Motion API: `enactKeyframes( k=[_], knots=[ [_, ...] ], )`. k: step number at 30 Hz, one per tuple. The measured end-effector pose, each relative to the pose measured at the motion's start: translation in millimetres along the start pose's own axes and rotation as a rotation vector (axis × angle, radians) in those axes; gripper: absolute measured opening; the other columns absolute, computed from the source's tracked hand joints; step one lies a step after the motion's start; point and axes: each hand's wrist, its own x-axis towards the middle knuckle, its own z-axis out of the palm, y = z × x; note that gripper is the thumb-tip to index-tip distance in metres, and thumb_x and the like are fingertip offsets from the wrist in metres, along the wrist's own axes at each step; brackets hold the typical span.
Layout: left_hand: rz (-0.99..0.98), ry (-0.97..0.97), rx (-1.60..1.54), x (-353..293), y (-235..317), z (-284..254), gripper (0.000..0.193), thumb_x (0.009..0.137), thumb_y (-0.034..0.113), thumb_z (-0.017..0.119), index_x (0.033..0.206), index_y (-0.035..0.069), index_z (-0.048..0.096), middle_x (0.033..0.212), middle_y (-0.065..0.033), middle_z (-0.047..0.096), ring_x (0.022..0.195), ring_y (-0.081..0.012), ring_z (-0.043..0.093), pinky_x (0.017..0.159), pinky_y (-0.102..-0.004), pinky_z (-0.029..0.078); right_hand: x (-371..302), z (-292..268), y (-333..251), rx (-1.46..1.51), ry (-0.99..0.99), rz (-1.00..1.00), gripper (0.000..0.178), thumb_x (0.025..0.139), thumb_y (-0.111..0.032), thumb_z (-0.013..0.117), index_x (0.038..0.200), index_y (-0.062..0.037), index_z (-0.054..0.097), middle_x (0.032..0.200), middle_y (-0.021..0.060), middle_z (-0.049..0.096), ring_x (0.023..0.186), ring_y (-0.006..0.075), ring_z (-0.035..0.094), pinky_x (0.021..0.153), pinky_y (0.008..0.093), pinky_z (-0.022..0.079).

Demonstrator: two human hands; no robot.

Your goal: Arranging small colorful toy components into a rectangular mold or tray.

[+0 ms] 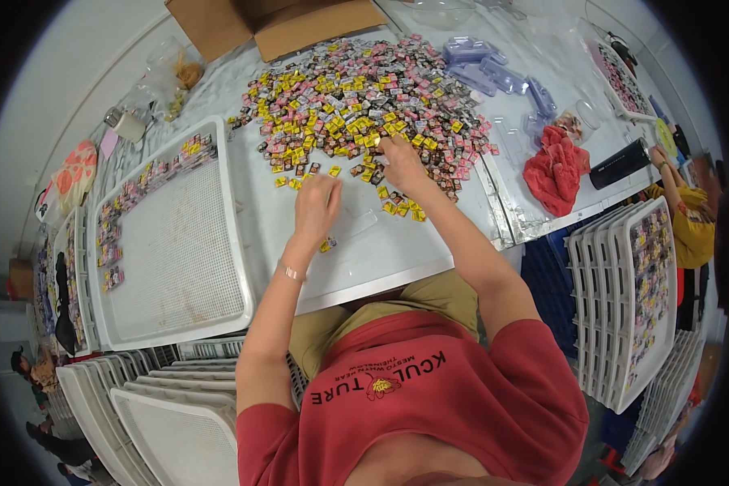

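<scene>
A heap of small square pieces (332, 105) in yellow, pink, black and grey spreads over the marbled white table (275, 251). My left hand (317, 204) is closed just in front of the heap, its fingertips near a few stray yellow pieces; whatever it pinches is hidden. Farther to the right, my right hand (402, 168) reaches into the heap's near edge with its fingers drawn together, and I cannot make out what lies between them. A clear plastic strip (363, 221) rests on the table between my forearms. One yellow piece (327, 244) sits close to my left wrist.
To the left, a white mesh tray (233, 202) carries filled packs along its far and left sides. An open cardboard box (320, 31) stands behind the heap. Purple plastic shells (482, 65), a red cloth (554, 172) and a black cylinder (620, 164) occupy the right. Stacked trays (624, 300) flank me.
</scene>
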Motion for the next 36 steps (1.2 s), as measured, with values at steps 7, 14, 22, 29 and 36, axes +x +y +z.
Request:
enactKeyframes(
  k=[7,14,22,29,36],
  knots=[
    [0.062,0.004,0.236,57.9,-35.2,65.3,0.01,0.074,0.003,0.06,0.084,0.002,0.061,0.091,-0.0153,0.059,0.087,-0.0344,0.056,0.074,-0.0431,0.048,-28.1,-38.5,1.9,0.651,-0.09,0.201,0.025,0.073,0.003,0.061,0.098,-0.0012,0.063,0.079,0.011,0.063,0.072,0.0195,0.062,0.068,0.0262,0.049],
    [-0.051,-0.133,0.236,63.1,-30.4,61.7,0.012,0.073,0.005,0.063,0.083,0.004,0.057,0.093,-0.0141,0.056,0.095,-0.0347,0.053,0.077,-0.0441,0.047,-59.4,1.5,-61.8,0.952,-0.507,0.178,0.007,0.072,-0.002,0.066,0.079,0.0001,0.064,0.078,0.0098,0.064,0.069,0.0179,0.064,0.063,0.0282,0.051],
    [-0.155,-0.16,-0.07,39.9,-34.0,20.7,0.017,0.073,0.005,0.068,0.084,0.001,0.057,0.074,-0.0102,0.061,0.069,-0.0218,0.059,0.065,-0.0324,0.048,-85.1,33.4,-94.1,0.436,-0.152,-0.206,0.006,0.067,-0.003,0.065,0.073,-0.0031,0.065,0.077,0.0117,0.059,0.071,0.0334,0.059,0.065,0.0391,0.049],
    [-0.355,-0.034,-0.482,-7.4,-14.8,-9.6,0.011,0.077,0.002,0.068,0.083,-0.001,0.059,0.077,-0.0015,0.061,0.07,-0.0062,0.058,0.064,-0.0216,0.049,-65.3,16.8,-76.7,0.916,-0.308,0.296,0.008,0.081,-0.01,0.062,0.082,-0.0018,0.064,0.084,0.0077,0.062,0.071,0.0152,0.063,0.059,0.0306,0.051],
    [-0.352,-0.055,-0.477,-31.0,9.4,-25.7,0.015,0.075,0.004,0.07,0.087,0.001,0.062,0.083,-0.0065,0.062,0.074,-0.0134,0.059,0.07,-0.0268,0.05,-40.0,14.5,-57.0,1.21,-0.31,0.272,0.014,0.084,-0.008,0.06,0.095,0.0,0.059,0.079,0.0055,0.064,0.067,0.011,0.062,0.06,0.0244,0.051]
  ],
)
